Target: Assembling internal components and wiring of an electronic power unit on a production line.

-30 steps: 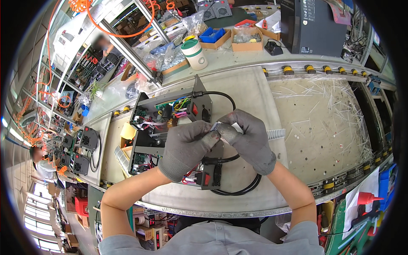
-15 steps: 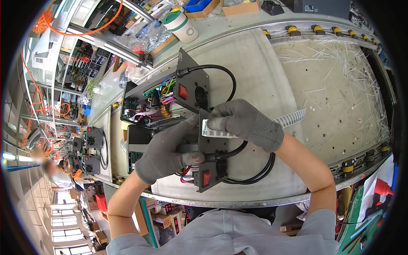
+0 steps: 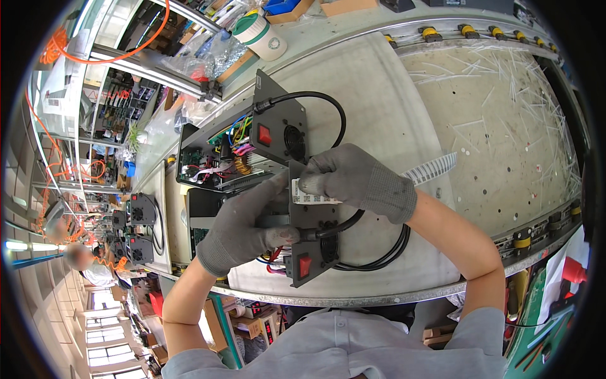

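Note:
Near the middle of the bench stands an open-framed electronic unit with a dark metal end panel [image 3: 309, 218], a red rocker switch, a fan and a plugged-in black cable. My left hand [image 3: 246, 221], in a grey glove, is closed round this unit's frame beside the panel. My gloved right hand [image 3: 347, 180] is pinched against the panel's upper part, thumb on a white printed label [image 3: 309, 194] that lies against the metal. A strip of labels [image 3: 435, 168] trails out to the right from behind that hand. Just beyond stands a second, similar unit [image 3: 268, 129], its coloured wiring exposed.
Black cable loops [image 3: 391, 256] lie right of the near unit. Thin white strips [image 3: 467, 69] litter the worktop at right, by yellow-and-black rollers [image 3: 467, 31]. A white cup with a green lid [image 3: 260, 38] stands at the back. More units [image 3: 142, 208] sit at left.
The view has shifted slightly. Both hands keep their places on the near unit, and the label still lies under my right thumb.

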A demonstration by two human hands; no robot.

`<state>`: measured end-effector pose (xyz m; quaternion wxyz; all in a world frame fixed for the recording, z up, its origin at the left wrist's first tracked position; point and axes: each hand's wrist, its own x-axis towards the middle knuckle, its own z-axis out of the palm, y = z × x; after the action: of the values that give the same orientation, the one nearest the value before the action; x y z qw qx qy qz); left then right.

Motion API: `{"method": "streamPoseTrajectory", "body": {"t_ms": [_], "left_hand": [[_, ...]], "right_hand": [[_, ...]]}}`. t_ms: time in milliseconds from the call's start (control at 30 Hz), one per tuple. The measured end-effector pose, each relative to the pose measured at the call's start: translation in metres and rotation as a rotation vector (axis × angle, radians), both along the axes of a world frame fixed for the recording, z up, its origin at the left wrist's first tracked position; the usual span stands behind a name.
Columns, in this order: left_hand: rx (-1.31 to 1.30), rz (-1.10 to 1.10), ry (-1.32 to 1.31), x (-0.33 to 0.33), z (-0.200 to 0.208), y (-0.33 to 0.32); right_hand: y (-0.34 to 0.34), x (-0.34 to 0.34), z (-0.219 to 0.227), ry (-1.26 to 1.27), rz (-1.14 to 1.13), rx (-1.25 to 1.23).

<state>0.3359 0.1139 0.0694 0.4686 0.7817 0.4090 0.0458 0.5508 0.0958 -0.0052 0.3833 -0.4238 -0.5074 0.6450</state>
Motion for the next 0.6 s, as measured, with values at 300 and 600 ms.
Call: {"method": "streamPoseTrajectory", "body": {"t_ms": [300, 600], "left_hand": [[-0.147, 0.090, -0.052, 0.006, 0.003, -0.003], [0.005, 0.002, 0.000, 0.006, 0.004, -0.002]], "right_hand": [[0.002, 0.001, -0.001, -0.060, 0.021, -0.031], [-0.003, 0.007, 0.012, -0.230, -0.092, 0.020]]}}
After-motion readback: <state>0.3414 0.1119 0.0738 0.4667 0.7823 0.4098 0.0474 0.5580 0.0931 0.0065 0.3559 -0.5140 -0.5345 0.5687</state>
